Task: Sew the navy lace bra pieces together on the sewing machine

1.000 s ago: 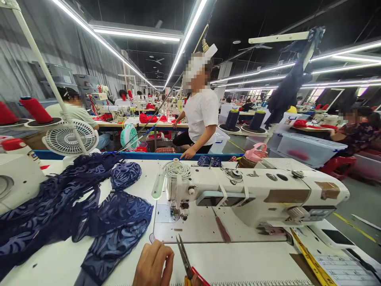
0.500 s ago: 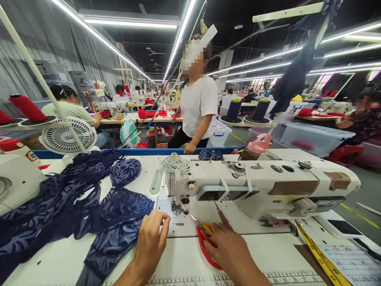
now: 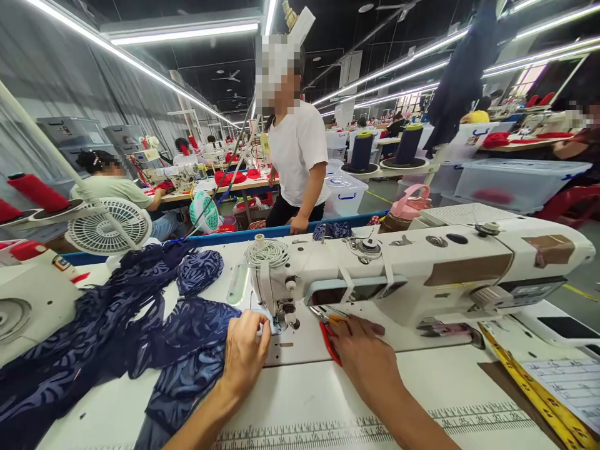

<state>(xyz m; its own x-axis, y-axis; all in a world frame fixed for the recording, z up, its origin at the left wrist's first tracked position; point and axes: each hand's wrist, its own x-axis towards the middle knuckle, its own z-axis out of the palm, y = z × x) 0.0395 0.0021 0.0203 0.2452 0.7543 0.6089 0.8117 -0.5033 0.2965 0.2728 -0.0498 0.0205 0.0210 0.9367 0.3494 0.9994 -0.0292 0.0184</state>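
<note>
My left hand is closed in a pinch just left of the needle area of a white sewing machine. What its fingertips hold, if anything, is too small to make out. Dark blue patterned fabric lies beside and partly behind that hand. My right hand is on the machine bed, its fingers around a pair of scissors with red and orange handles. Their metal blades point up and left, below the phone-like panels strapped to the machine. My palm hides part of the handles.
A ruler strip runs along the front of the table. At right lie a yellow tape measure and a written sheet. A cup-shaped fabric piece and a white fan are at left. A person stands beyond the table.
My right hand has moved away from me across the machine bed, carrying the scissors away from the needle area. The left hand stays pinched near the needle. The view has shifted slightly.
</note>
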